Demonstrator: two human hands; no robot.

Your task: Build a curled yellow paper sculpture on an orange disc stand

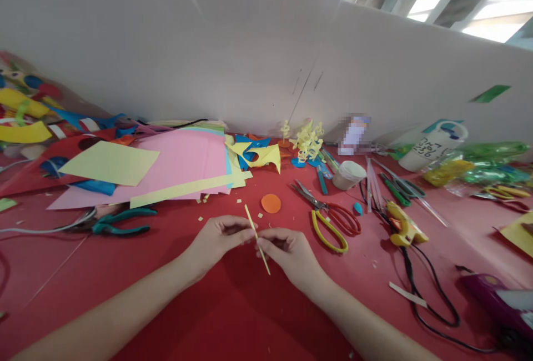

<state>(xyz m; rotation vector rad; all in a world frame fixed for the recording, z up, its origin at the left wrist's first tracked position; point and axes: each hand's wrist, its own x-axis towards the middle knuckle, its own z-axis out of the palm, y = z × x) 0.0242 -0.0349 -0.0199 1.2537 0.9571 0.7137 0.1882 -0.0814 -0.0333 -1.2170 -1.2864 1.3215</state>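
A thin yellow paper strip (251, 221) slants across the red table (233, 316) between my hands. My left hand (219, 239) pinches it from the left, fingers closed. From the right, my right hand (291, 252) is closed on the same strip, whose lower end pokes out below the fingers. Just beyond the hands lies a small orange paper disc (271, 203). Tiny yellow paper bits are scattered around it.
Pink and yellow paper sheets (166, 166) lie at the back left, green-handled pliers (120, 222) in front of them. Yellow-and-red scissors (331, 222), a yellow glue gun (402, 225) with black cord, a white cup (347, 175) and curled yellow paper pieces (308, 140) lie to the right. A grey wall runs behind.
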